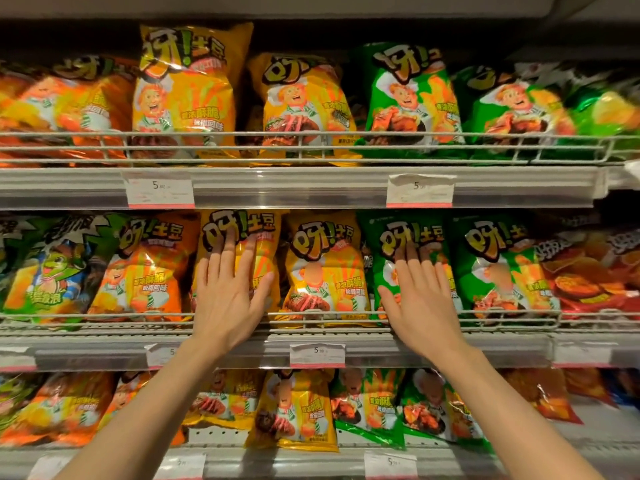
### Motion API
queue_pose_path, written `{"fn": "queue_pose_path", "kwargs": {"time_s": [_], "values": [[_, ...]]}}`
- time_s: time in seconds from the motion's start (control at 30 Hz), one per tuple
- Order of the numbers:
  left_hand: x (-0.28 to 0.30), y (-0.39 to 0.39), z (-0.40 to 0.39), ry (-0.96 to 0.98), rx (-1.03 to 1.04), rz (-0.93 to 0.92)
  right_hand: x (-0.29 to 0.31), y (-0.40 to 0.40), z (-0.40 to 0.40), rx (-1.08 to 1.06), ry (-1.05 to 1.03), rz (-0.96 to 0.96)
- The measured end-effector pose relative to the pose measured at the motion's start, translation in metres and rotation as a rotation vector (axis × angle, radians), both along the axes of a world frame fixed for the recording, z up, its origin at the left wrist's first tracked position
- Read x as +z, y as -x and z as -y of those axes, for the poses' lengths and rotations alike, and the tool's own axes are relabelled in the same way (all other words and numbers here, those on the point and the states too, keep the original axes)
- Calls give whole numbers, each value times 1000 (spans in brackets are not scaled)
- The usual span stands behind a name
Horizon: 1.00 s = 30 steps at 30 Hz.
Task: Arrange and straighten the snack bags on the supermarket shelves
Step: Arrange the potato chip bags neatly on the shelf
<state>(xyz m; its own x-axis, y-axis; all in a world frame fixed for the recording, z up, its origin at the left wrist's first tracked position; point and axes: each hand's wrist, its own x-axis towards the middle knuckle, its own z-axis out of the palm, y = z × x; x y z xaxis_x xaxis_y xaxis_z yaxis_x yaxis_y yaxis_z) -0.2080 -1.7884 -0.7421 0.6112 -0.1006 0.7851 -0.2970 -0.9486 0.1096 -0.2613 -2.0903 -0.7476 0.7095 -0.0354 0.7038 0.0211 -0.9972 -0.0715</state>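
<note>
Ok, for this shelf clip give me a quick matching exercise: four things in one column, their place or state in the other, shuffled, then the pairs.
Column one:
1. left hand
2. right hand
3. tallest yellow bag
4. red bag

Column two:
A. flat on a green bag, middle shelf
B. top shelf, rising above its neighbours
C. flat on a yellow bag, middle shelf
D. far right of the middle shelf

Pairs: 1-C, 2-A, 3-B, 4-D

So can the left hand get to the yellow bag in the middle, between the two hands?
Probably yes. The left hand lies flat on the yellow bag right beside the middle yellow bag. Nothing stands between them, and only the low wire rail crosses the bag's bottom edge.
</note>
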Motion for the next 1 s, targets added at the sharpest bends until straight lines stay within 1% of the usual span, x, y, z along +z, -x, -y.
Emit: {"fn": "queue_pose_path", "kwargs": {"time_s": [0.1,0.23,0.33,0.4,0.47,0.53,0.6,0.67,0.77,0.93,0.97,1.0], "values": [[3,1,-3,41,-61,-35,3,-1,1,1,-27,-9],[4,10,-5,140,-107,-35,5,4,4,100,-111,-21],[9,23,-1,313,-170,-36,9,16,-1,184,-244,-18],[10,34,4,417,-252,-4,11,25,-6,255,-315,29],[9,47,11,559,-350,7,12,34,-8,300,-360,89],[8,57,19,651,-403,0,12,42,-7,300,-464,90],[4,61,24,693,-448,-29,13,43,-3,281,-577,43],[2,60,26,731,-492,-76,12,43,1,296,-660,2],[3,61,26,842,-537,-210,12,45,3,362,-807,-88],[13,81,28,1003,-478,-422,17,57,-9,396,-1078,-224],[17,87,28,1040,-452,-478,17,61,-10,380,-1069,-250],[21,94,27,1072,-422,-530,18,66,-12,337,-1017,-294]]}}
